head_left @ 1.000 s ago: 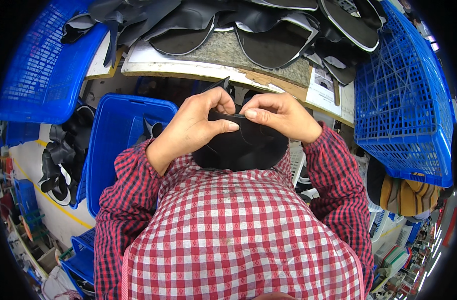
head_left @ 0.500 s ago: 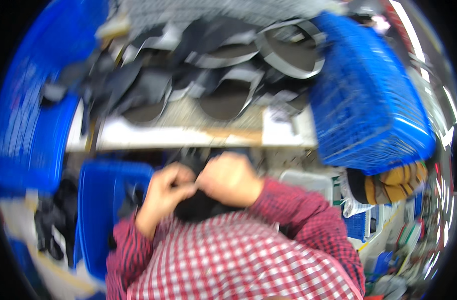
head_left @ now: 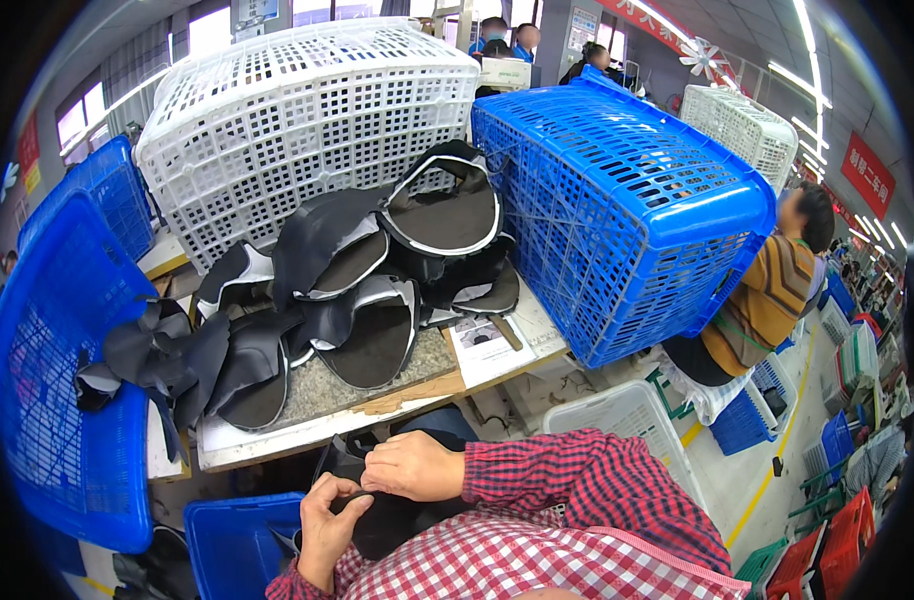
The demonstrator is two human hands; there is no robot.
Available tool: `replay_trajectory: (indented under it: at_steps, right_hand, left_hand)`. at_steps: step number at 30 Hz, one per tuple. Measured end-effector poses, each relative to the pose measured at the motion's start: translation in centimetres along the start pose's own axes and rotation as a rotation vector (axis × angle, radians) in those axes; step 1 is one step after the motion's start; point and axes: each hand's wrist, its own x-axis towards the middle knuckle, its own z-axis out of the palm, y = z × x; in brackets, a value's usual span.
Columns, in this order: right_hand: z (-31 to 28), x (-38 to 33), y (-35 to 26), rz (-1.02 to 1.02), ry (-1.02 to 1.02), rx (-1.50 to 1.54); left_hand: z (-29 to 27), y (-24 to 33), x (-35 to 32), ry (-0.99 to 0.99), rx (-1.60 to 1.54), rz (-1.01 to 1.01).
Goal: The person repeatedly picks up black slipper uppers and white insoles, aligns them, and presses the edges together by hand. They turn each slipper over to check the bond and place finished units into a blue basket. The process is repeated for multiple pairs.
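My left hand (head_left: 329, 528) and my right hand (head_left: 415, 467) both grip a black shoe upper piece (head_left: 377, 510) held close to my chest, just below the front edge of the workbench (head_left: 377, 408). The fingers of both hands pinch its edge. On the bench lies a heap of black shoe uppers with grey lining and white rims (head_left: 367, 300), spilling leftwards.
A big blue basket (head_left: 627, 200) lies tilted on the bench's right end, a white basket (head_left: 307, 110) behind the heap, another blue basket (head_left: 57, 400) at left. A blue bin (head_left: 232, 545) stands below left. A person in a striped top (head_left: 767, 300) sits at right.
The view has swung upward, from looking down at my hands and shirt to the bench and baskets. My hands still hold the black piece, now at the bottom edge.
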Motion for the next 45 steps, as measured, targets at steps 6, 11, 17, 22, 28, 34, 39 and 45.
replay_trajectory:
  at_steps: [6,11,17,22,28,34,39,45]
  right_hand:
    - [-3.0,1.0,-1.8,0.423,-0.187,0.447]
    - [-2.6,0.0,-2.9,0.057,-0.072,-0.155]
    - [-1.7,-1.1,-0.6,0.460,-0.243,0.459]
    - [0.4,-1.9,1.2,0.455,-0.252,0.522]
    - [1.6,-3.0,2.3,0.524,-0.366,0.496]
    - [1.1,-4.4,1.2,0.362,-0.188,0.211]
    - [4.0,-4.7,0.1,0.445,-0.124,0.075]
    - [9.8,-0.7,-6.3,0.445,-0.143,0.451]
  left_hand:
    - [0.5,1.7,-0.1,-0.047,0.020,0.076]
    - [0.7,1.5,0.0,-0.070,0.107,0.163]
    - [0.4,2.9,0.6,-0.051,0.073,0.112]
    - [1.3,4.4,1.2,-0.050,0.294,0.201]
    - [2.1,4.0,1.7,-0.003,0.254,0.126]
    - [2.1,3.8,1.3,-0.010,0.177,-0.010]
    - [-1.9,-0.3,-0.7,-0.127,0.191,0.022]
    - [-9.9,-2.4,-7.1,-0.031,0.267,0.129]
